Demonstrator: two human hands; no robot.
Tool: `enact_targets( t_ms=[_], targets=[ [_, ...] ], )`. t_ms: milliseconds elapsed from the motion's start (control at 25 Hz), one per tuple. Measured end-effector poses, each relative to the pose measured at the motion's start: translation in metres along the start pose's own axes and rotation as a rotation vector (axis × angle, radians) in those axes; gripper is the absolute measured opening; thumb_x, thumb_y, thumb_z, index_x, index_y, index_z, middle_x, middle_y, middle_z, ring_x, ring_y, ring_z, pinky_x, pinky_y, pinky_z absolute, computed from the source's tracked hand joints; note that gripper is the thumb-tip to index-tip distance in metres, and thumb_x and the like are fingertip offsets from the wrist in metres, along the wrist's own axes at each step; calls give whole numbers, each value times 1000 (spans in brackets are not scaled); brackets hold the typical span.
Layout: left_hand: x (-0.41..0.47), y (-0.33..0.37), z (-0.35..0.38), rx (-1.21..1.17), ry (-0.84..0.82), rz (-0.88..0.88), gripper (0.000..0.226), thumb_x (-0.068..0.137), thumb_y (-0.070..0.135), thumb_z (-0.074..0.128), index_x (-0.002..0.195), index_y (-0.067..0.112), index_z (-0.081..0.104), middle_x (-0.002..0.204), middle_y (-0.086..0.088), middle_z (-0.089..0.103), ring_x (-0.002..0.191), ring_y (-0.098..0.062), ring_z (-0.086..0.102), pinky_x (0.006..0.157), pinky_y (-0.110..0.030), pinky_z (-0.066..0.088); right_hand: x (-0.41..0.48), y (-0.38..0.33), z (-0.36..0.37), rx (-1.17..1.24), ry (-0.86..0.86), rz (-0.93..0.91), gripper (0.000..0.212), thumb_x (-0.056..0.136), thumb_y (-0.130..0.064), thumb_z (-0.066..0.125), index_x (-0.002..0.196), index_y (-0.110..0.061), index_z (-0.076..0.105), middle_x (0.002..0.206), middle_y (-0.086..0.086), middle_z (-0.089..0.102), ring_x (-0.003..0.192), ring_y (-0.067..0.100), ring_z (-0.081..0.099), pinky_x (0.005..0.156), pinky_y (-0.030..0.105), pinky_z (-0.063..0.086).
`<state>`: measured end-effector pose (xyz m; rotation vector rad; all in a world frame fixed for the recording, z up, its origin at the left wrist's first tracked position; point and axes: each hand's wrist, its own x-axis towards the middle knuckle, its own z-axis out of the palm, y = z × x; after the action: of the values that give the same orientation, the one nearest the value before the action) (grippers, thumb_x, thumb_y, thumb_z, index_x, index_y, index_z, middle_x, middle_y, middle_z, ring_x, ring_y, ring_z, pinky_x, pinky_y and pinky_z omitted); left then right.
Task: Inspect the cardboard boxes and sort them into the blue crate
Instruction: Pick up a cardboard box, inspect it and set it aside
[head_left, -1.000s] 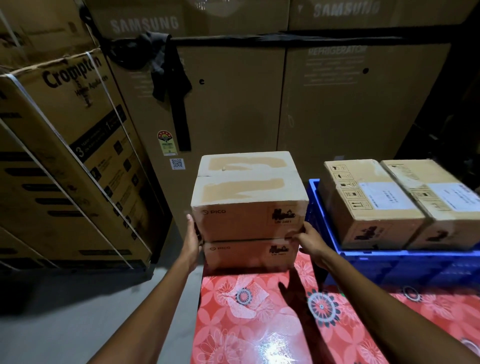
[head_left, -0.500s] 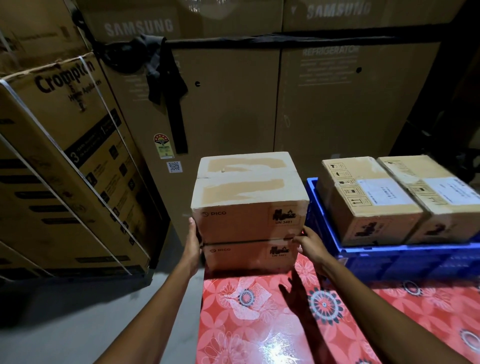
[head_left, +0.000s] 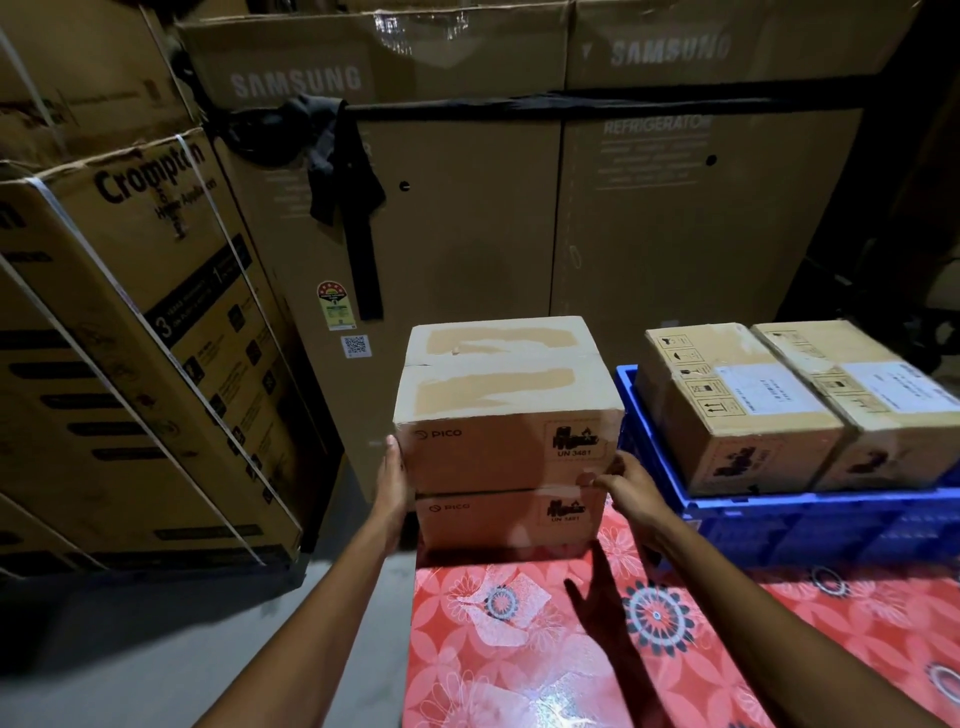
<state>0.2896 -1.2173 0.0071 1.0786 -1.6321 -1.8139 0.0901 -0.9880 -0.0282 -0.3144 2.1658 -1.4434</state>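
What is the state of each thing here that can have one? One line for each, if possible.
Top PICO box: closed, stacked on the lower one.
Lower PICO box: closed, on the red tablecloth.
Blue crate: holds a left box and a right box, both closed.
Left hand: flat against the stack's left side.
Right hand: touches the top box's lower right corner.
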Motion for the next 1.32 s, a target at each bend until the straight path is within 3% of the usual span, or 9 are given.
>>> enact_targets(
  t_ms=[120,240,360,440,640,760,1000,1200,1320],
  targets=[
    [0,16,2,399,237,390,83,95,70,28,159,18,28,165,-10,28,152,-27,24,120,-48,23,-12,-29,2,-282,343,-307,90,87,-19,74,161,-13,24,163,12,35,147,32,38,118,48,37],
    [7,34,7,837,180,796,71,100,54,38,157,13,33,164,-15,29,154,-30,20,122,-51,19,-27,-66,14,-599,456,-673,89,84,-13,73,160,-3,26,165,20,26,152,37,26,121,47,27],
    [12,28,15,1324,-4,759,70,104,57,33,162,21,20,169,-11,14,158,-26,6,127,-52,4,-35,-69,34,-967,241,-579,91,90,-26,65,163,-9,14,172,13,9,158,33,6,127,48,15],
    [12,26,15,1445,-25,720,72,103,61,28,162,22,14,171,-9,9,158,-25,1,126,-49,-2,-38,-64,37,-1060,189,-521,94,91,-26,64,164,-11,7,173,9,1,159,31,-4,128,46,12],
    [1,35,20,1259,-32,827,80,98,66,23,162,17,20,170,-12,13,158,-26,5,127,-53,6,-53,-83,19,-878,119,-536,93,96,-22,64,164,-11,1,173,8,-2,159,27,-6,128,43,17],
    [-24,44,37,1000,-42,1067,77,98,58,35,160,14,26,167,-13,23,156,-27,15,125,-49,14,-78,-83,6,-750,218,-650,91,94,-19,66,164,-9,9,172,10,6,159,25,2,127,38,17],
    [-97,83,111,781,-178,1273,73,97,45,46,156,5,32,163,-19,30,153,-33,24,123,-51,25,-137,-81,-54,-523,482,-717,83,90,-19,68,161,-9,26,170,15,17,157,24,19,117,24,20],
    [-186,87,200,616,-333,1384,70,97,36,51,154,-1,34,161,-22,33,151,-35,29,122,-51,28,-221,-42,-151,-341,720,-553,73,89,-22,67,155,-8,40,166,17,29,153,26,29,111,10,15],
    [-266,64,265,552,-488,1407,68,97,35,51,153,-2,36,159,-22,36,150,-34,31,124,-45,25,-290,4,-217,-253,829,-438,74,82,-29,60,151,-4,45,161,19,37,151,27,33,116,16,18]
  ],
)
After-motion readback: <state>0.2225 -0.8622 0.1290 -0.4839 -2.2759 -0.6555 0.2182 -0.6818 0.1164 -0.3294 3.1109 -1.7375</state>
